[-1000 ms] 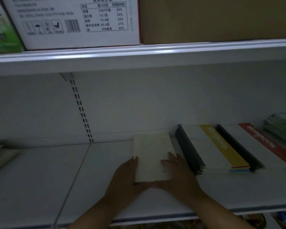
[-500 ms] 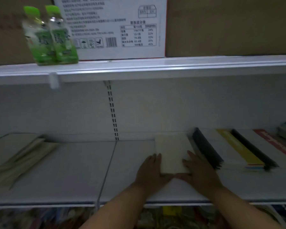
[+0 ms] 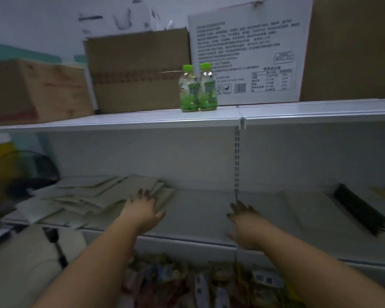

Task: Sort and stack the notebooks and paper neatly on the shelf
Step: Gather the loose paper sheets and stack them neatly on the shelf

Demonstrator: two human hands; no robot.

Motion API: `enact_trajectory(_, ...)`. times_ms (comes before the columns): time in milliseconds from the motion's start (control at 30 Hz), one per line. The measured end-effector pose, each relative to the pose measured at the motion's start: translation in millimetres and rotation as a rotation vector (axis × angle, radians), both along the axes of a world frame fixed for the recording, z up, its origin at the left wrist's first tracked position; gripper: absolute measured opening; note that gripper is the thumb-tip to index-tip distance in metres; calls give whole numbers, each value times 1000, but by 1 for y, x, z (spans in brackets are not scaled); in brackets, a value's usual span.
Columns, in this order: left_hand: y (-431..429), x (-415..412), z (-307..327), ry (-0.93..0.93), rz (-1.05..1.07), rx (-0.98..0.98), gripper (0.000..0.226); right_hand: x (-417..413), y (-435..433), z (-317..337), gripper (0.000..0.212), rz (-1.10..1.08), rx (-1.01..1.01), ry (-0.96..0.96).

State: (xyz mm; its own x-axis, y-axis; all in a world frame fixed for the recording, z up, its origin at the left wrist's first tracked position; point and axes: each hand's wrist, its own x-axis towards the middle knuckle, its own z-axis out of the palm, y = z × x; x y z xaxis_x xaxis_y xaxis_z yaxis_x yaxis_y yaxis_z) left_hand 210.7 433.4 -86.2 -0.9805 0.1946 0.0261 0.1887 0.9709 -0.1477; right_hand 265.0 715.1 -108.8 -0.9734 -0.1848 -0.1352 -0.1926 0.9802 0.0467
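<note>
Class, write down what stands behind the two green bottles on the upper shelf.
A white printed carton stands behind the green bottles, a brown box beside it. The carton's lower left corner is covered.

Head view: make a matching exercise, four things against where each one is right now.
1 green bottles
2 loose paper pile
3 black-edged notebooks
4 right hand

A right end, lower shelf
B upper shelf
C left part, lower shelf
D bare middle, lower shelf

Pairs: 1-B, 2-C, 3-A, 4-D
</note>
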Motion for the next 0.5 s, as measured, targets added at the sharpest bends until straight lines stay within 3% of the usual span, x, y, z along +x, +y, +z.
enact_trajectory(167, -96, 40, 6, -15, 76, 21, 67, 1, -132, 9, 59, 327, 8, 40)
enact_trajectory(300, -140, 43, 10, -28, 116, 144, 65, -10, -180, 10, 53, 379, 14, 34)
enact_trajectory(500, -180, 27, -1, -46, 115, 179, 61, -55, -229, 11, 46, 431, 17, 82)
